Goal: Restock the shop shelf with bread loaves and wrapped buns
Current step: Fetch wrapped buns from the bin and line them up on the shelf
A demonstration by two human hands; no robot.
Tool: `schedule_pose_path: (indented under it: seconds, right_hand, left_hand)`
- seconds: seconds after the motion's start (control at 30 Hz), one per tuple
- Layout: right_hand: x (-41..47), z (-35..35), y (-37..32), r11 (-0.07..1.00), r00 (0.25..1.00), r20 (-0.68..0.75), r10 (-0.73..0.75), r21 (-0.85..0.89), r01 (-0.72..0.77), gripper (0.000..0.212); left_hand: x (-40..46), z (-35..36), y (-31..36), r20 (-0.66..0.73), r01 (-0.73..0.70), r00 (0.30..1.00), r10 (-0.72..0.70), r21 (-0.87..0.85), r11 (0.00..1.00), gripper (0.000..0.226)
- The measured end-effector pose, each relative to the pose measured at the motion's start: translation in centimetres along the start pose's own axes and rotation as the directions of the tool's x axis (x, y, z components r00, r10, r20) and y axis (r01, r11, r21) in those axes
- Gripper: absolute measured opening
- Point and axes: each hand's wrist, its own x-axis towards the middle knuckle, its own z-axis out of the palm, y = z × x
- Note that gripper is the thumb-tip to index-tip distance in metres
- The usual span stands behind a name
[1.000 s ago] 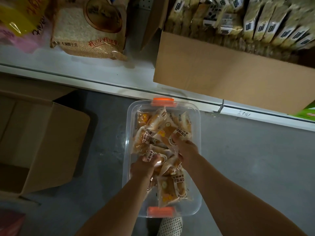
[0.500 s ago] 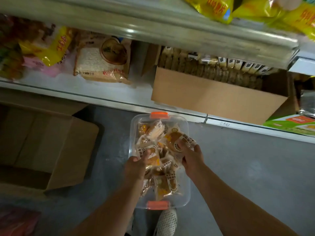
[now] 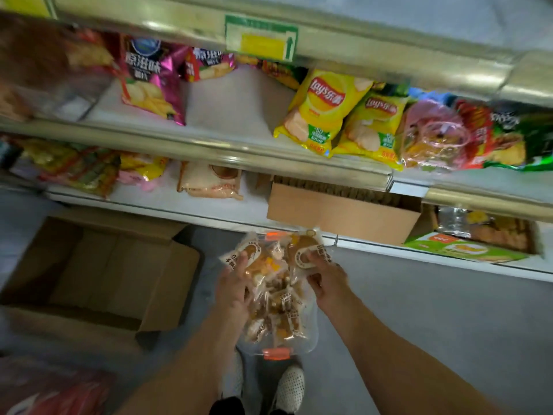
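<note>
A wrapped bun in clear printed plastic [image 3: 244, 256] is gripped by the left hand [image 3: 233, 284]; another wrapped brown bun [image 3: 306, 250] is pinched by the right hand [image 3: 327, 278]. Hands are held apart, both clamped on packets. Directly beneath them a clear plastic bin with orange latches [image 3: 309, 342] full of buns is seen on the floor. An open brown cardboard box [image 3: 167, 283] lies left of the left hand. White shop shelf [image 3: 227, 209] is ahead of both.

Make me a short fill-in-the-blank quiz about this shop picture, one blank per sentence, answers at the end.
1. Each hand, left hand and right hand, holds a wrapped ____.
2. The clear bin on the floor has ____ latches.
3. The empty cardboard box lies to the bin's ____.
4. The yellow Lay's bags lie on the ____.

Answers: bun; orange; left; shelf
</note>
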Motion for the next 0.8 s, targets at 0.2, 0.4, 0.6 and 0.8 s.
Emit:
schedule_pose_path:
  seconds: [0.2,0.4,0.6,0.8]
  right_hand:
    - [-9.0,0.5,-5.3,0.998,0.995,0.091,-0.047,0.045,0.043,0.060]
    - [-16.1,0.8,-10.8,0.997,0.973,0.222,-0.063,0.051,0.053,0.016]
    - [-22.0,3.2,-16.4,0.985,0.922,0.346,-0.175,0.066,0.162,0.033]
    - [-27.6,5.0,-20.8,0.956,0.857,0.426,-0.290,0.172,0.238,0.040]
  left_hand:
    - [-8.9,-0.2,6.8,0.114,-0.046,0.991,0.072,-0.210,0.977,0.039]
    - [-16.3,0.3,12.8,0.170,-0.133,0.969,0.179,-0.249,0.959,0.053]
    - [-23.1,0.5,17.9,0.260,-0.210,0.910,0.321,-0.378,0.902,0.038]
    - [-28.3,1.2,22.2,0.261,-0.309,0.856,0.446,-0.431,0.848,0.044]
